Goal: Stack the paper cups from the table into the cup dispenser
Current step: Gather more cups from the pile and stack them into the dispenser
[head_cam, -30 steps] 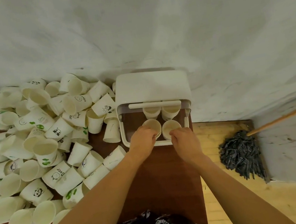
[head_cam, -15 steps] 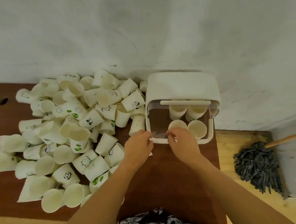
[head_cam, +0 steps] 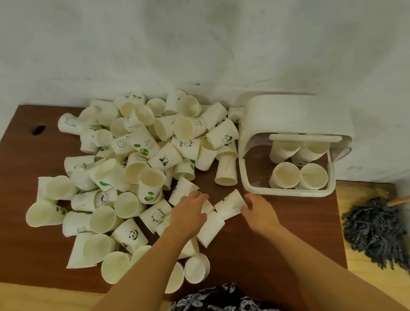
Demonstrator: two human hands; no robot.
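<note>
A brown counter (head_cam: 7, 219) carries a big heap of paper cups (head_cam: 130, 167) to the left and the white cup dispenser (head_cam: 296, 114) at right, four cups showing in it. Between them one cup (head_cam: 229, 204) lies on its side, long axis running left-right (rim toward the dispenser, I judge). The right hand (head_cam: 260, 212), fingers loosely curled and holding nothing, touches its rim end; the left hand (head_cam: 188, 215), also half open, rests over neighbouring cups. The right looks nearer.
</note>
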